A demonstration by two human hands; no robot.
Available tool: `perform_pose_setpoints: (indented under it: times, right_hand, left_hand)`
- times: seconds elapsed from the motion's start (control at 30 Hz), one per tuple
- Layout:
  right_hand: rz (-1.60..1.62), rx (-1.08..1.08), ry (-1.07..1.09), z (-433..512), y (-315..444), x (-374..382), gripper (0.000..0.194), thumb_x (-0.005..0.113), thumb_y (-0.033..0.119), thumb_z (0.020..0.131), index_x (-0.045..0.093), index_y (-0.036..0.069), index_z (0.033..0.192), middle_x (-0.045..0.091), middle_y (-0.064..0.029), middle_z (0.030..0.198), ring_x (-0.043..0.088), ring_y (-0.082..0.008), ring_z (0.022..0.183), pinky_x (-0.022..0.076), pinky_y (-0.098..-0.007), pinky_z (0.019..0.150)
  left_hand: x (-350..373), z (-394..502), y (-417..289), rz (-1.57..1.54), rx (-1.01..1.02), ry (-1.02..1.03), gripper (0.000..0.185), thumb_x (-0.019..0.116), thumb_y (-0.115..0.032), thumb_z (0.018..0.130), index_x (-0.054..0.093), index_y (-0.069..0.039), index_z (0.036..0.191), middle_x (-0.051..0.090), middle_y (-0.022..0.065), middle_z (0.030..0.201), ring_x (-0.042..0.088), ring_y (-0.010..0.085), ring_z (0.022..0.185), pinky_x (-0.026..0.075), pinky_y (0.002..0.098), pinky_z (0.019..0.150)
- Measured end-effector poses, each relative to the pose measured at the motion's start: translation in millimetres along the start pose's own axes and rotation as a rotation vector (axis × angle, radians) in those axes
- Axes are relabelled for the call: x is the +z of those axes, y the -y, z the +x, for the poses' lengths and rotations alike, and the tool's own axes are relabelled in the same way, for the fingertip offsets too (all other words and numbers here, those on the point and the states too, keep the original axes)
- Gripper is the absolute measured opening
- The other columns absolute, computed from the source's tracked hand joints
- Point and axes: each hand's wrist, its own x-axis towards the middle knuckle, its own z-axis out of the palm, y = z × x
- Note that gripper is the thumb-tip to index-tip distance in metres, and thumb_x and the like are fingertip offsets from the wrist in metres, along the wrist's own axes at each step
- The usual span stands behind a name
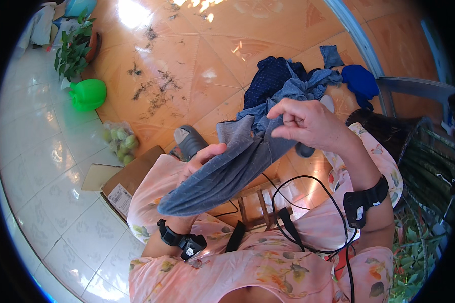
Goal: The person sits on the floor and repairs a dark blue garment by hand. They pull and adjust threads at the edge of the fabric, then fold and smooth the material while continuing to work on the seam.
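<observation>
A grey-blue denim-like cloth point(227, 178) with pale flecks hangs across my lap, its near end a rounded fold. My left hand point(203, 161) holds it from the left; the cloth hides the palm and part of the fingers. Above the cloth's right part is my right hand point(307, 125), thumb and index finger apart and the other fingers curled in. I see nothing clearly held there. Farther out, the cloth meets a crumpled lighter blue fabric point(292, 89) on the floor, beside a dark navy patterned fabric point(265, 81).
A denim scrap point(330, 57) and a bright blue cloth point(360, 81) lie by a metal frame point(364, 45). Left are a cardboard box point(136, 178), a bag of green fruit point(121, 140), a green plastic jug point(89, 94) and a potted plant point(74, 53). A black cable point(326, 181) loops over my lap.
</observation>
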Motion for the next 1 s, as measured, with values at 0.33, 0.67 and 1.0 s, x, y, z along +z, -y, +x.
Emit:
perform_pose_setpoints:
  times: [0.33,0.67,1.0]
  right_hand:
    - [-0.233,0.062,-0.461,5.8,-12.4,6.1,0.016,0.061,0.015,0.085,0.052,0.004,0.077,0.049,-0.0106,0.057,0.052,-0.0254,0.055,0.0403,-0.0345,0.05]
    - [1.085,0.23,-0.558,11.7,-2.7,9.3,0.013,0.048,0.019,0.096,0.049,0.01,0.088,0.055,-0.0028,0.062,0.048,-0.0088,0.044,0.0366,-0.0205,0.041]
    - [1.219,0.09,-0.688,7.8,-22.0,-16.8,0.014,0.051,0.019,0.095,0.05,0.007,0.087,0.031,0.0038,0.058,0.036,-0.0072,0.049,0.0337,-0.0239,0.049]
  left_hand:
    - [-1.5,6.8,1.8,0.097,0.242,0.24,0.038,0.06,-0.042,0.086,0.045,-0.012,0.068,0.049,0.0061,0.067,0.04,0.0123,0.058,0.031,0.023,0.055]
    - [-29.2,23.8,12.2,0.169,0.278,0.693,0.048,0.052,-0.049,0.09,0.052,-0.005,0.069,0.052,0.0093,0.067,0.042,0.0166,0.057,0.035,0.0261,0.058]
    - [-28.0,6.1,15.7,0.075,0.278,0.358,0.046,0.061,-0.042,0.086,0.044,-0.01,0.058,0.052,0.0082,0.063,0.043,0.0168,0.055,0.033,0.0278,0.055]
